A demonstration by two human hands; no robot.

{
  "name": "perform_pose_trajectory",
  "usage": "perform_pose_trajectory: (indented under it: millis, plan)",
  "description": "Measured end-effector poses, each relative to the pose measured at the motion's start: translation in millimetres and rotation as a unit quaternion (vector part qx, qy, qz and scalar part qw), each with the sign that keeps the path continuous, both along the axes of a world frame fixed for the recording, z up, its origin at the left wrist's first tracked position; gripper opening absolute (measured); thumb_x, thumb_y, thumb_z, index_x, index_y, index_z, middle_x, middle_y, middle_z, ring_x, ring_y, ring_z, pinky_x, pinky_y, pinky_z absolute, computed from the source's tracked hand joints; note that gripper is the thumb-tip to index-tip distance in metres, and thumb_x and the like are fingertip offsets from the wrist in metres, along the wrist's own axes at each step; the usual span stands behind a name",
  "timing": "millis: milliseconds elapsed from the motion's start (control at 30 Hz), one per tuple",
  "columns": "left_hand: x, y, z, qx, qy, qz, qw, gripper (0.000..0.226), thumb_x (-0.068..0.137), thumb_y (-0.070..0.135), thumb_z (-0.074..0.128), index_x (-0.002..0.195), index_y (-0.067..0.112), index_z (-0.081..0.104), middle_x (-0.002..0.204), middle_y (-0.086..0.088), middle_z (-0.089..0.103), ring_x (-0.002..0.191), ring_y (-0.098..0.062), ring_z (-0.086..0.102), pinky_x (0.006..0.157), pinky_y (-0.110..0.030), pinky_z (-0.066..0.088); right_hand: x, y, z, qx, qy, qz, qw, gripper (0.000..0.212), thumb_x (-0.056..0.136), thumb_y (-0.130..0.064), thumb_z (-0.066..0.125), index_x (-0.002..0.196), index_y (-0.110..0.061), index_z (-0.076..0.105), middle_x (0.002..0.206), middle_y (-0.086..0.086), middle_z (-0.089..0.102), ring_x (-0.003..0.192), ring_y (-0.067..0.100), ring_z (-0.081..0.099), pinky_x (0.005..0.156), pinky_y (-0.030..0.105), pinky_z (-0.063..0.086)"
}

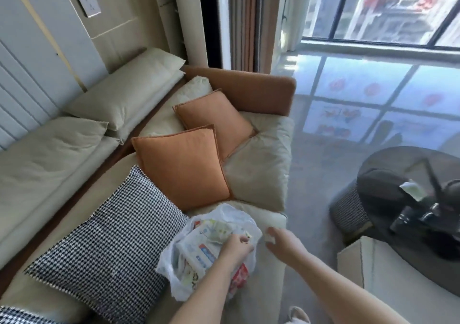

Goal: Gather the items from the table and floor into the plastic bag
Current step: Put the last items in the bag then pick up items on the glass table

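1. Nearest, at the front edge of the sofa seat (271,221): a white plastic bag (199,256) lying slumped and open, printed packets and a red packet (240,277) showing through its thin wall
2. Left hand (236,247) over the bag's mouth, fingers curled and pinching something small at the bag's top edge; whether that is the bag's rim or a packet, cannot tell
3. Right hand (280,240) just beside the bag, over the seat's front edge, fingers bent round a small pale scrap (270,239), blurred
4. Left of the bag, on the seat: a black-and-white houndstooth cushion (107,239), lying flat, its corner touching the bag
5. Further back on the seat: two orange cushions (181,167), one overlapping the other, the nearer one touching the houndstooth cushion
6. Behind those, toward the orange armrest (249,89) at the sofa's far end: cream back pillows (124,94) along the wall side
7. To the right, across the glossy floor (348,94): a dark round table (388,164) carrying dark, blurred objects and a pale slip of paper (412,189) near its left edge
8. Farthest: curtains (249,20) and a large window (385,7)
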State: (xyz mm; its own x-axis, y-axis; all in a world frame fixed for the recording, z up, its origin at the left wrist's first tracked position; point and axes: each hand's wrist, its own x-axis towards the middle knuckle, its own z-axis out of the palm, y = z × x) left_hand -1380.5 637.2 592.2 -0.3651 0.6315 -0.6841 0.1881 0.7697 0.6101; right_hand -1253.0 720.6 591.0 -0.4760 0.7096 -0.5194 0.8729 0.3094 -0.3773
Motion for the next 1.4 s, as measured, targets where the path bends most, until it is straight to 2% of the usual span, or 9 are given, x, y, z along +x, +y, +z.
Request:
perform_pose_trajectory:
  millis: [67,233,567,867,933,1000,1067,1200,1400]
  plan:
    - [17.1,16.2,5.9,0.008,0.012,-0.050,0.999,0.015,0.086,0.022,0.058,0.100,0.019,0.063,0.111,-0.009,0.066,0.104,-0.024,0.063,0.092,-0.032,0.048,20.6,4.5,5.8,-0.004,0.002,-0.025,1.000,0.043,0.090,-0.028,0.049,0.132,-0.025,0.047,0.131,0.002,0.055,0.119,0.023,0.053,0.093,0.027,0.043]
    - [70.1,60.5,16.6,0.017,0.040,-0.164,0.985,0.037,0.088,0.025,0.057,0.123,0.013,0.057,0.125,-0.007,0.062,0.116,-0.021,0.058,0.097,-0.026,0.045,79.2,21.8,11.5,0.001,0.001,-0.084,0.996,0.039,0.089,-0.030,0.049,0.128,-0.026,0.051,0.132,-0.002,0.054,0.123,0.019,0.050,0.096,0.026,0.040]
    - [226.1,148.9,19.2,0.011,0.101,-0.338,0.936,0.035,0.087,0.027,0.056,0.120,0.016,0.061,0.122,-0.003,0.064,0.113,-0.017,0.059,0.089,-0.021,0.044,255.8,77.7,12.1,0.016,-0.018,-0.226,0.974,0.034,0.092,-0.030,0.044,0.124,-0.023,0.055,0.130,0.001,0.057,0.123,0.021,0.051,0.096,0.027,0.040]
    - [359.7,220.7,22.0,0.043,0.114,-0.437,0.891,0.034,0.090,0.027,0.054,0.121,0.014,0.060,0.124,-0.002,0.062,0.115,-0.017,0.057,0.092,-0.023,0.044,413.5,118.4,9.2,0.009,0.025,-0.399,0.917,0.028,0.093,-0.026,0.046,0.117,-0.021,0.059,0.120,-0.001,0.062,0.113,0.019,0.056,0.094,0.030,0.044]
    - [386.7,231.2,23.4,0.043,0.127,-0.458,0.879,0.027,0.089,0.026,0.054,0.112,0.016,0.063,0.119,-0.003,0.065,0.111,-0.018,0.059,0.091,-0.024,0.045,439.1,120.9,7.3,0.005,0.031,-0.424,0.905,0.028,0.092,-0.026,0.046,0.117,-0.022,0.059,0.120,-0.002,0.063,0.113,0.019,0.056,0.095,0.030,0.044]
    - [413.6,241.0,23.7,0.043,0.133,-0.487,0.862,0.007,0.088,0.023,0.053,0.090,0.021,0.059,0.101,-0.006,0.066,0.095,-0.020,0.061,0.087,-0.028,0.049,463.0,122.1,5.5,-0.001,0.043,-0.456,0.889,0.029,0.090,-0.026,0.048,0.115,-0.021,0.060,0.119,-0.001,0.064,0.112,0.020,0.057,0.096,0.030,0.045]
    - [439.1,250.3,21.9,0.051,0.131,-0.510,0.849,0.009,0.086,0.021,0.051,0.078,0.024,0.053,0.088,-0.004,0.060,0.080,-0.019,0.059,0.084,-0.034,0.052,484.4,121.9,5.7,-0.008,0.055,-0.488,0.871,0.028,0.089,-0.025,0.049,0.115,-0.021,0.061,0.119,0.000,0.064,0.111,0.021,0.058,0.095,0.030,0.046]
    - [482.5,268.3,15.1,0.050,0.110,-0.543,0.831,0.025,0.086,0.026,0.053,0.107,0.019,0.064,0.107,-0.002,0.066,0.100,-0.020,0.065,0.085,-0.030,0.054,518.1,120.7,3.4,-0.009,0.055,-0.540,0.840,0.029,0.090,-0.026,0.049,0.115,-0.021,0.061,0.119,-0.001,0.064,0.111,0.021,0.058,0.094,0.031,0.047]
    - [531.8,308.9,-13.5,0.041,0.094,-0.593,0.799,0.023,0.084,0.027,0.054,0.106,0.022,0.062,0.106,0.000,0.066,0.097,-0.018,0.064,0.084,-0.029,0.053,553.1,131.6,-13.7,-0.025,0.046,-0.602,0.797,0.029,0.092,-0.027,0.048,0.118,-0.022,0.059,0.119,-0.002,0.064,0.108,0.020,0.059,0.087,0.027,0.047]
